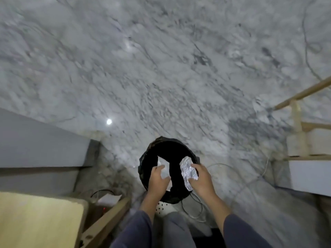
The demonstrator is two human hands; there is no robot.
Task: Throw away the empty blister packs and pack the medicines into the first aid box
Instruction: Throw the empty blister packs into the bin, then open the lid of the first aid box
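Observation:
A round bin lined with a black bag (152, 151) stands on the marble floor just below me. Both my hands hover over its dark opening. My left hand (158, 179) grips a flat silvery blister pack (163, 167) over the left half of the bin. My right hand (200, 178) grips a crumpled silver foil blister pack (187, 170) over the right half. Whether the packs' pockets are empty cannot be made out. The first aid box is out of sight.
Grey-white marble floor (161, 68) fills most of the view. A pale wooden table corner (35, 219) sits at lower left, a wooden frame with white blocks (300, 140) at right. Thin cables (197, 208) trail on the floor behind the bin.

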